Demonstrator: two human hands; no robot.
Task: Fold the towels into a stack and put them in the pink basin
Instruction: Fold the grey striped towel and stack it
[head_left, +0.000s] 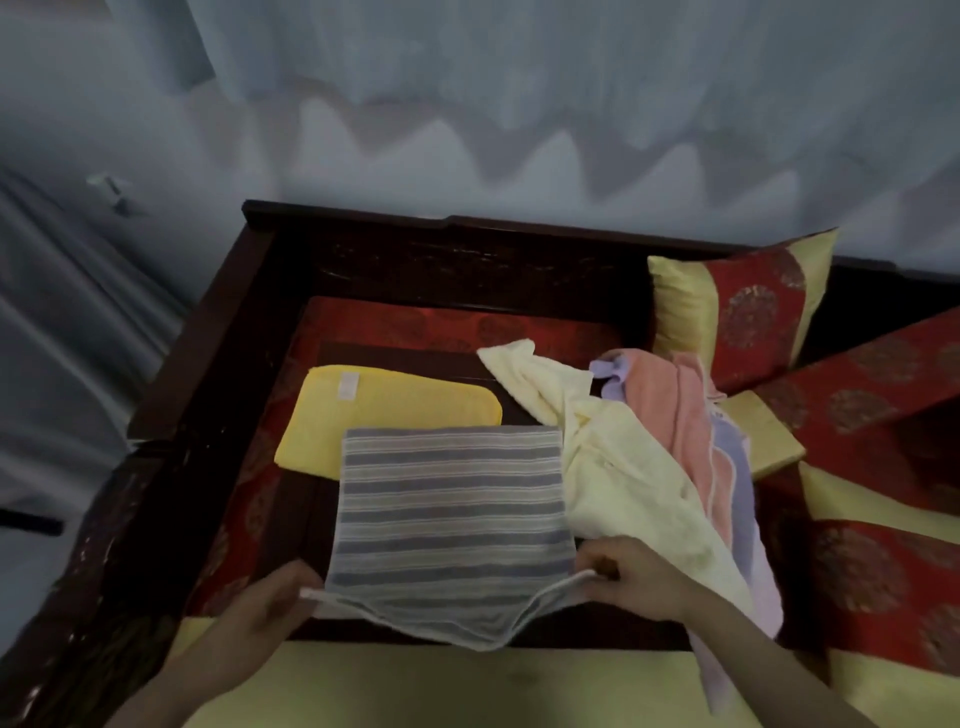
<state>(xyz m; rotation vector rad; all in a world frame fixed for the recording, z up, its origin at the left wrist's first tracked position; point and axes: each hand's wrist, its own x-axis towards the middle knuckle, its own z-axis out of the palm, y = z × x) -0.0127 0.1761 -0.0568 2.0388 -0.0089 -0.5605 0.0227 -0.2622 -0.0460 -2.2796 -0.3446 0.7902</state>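
A grey-and-white striped towel (447, 514) lies spread on the wooden seat in front of me. My left hand (270, 603) pinches its near left corner and my right hand (634, 577) pinches its near right corner, so the near edge sags between them. A folded yellow towel (384, 405) lies flat behind it, partly under its far edge. To the right is a loose heap: a cream towel (623, 467), a pink towel (670, 415) and a lilac towel (737, 483). No pink basin is in view.
The dark wooden sofa frame (218, 364) rises at the left and back. Red-and-gold cushions (743, 306) stand at the right, and a yellow-green cushion edge (467, 686) runs along the front. Pale curtains (467, 104) hang behind.
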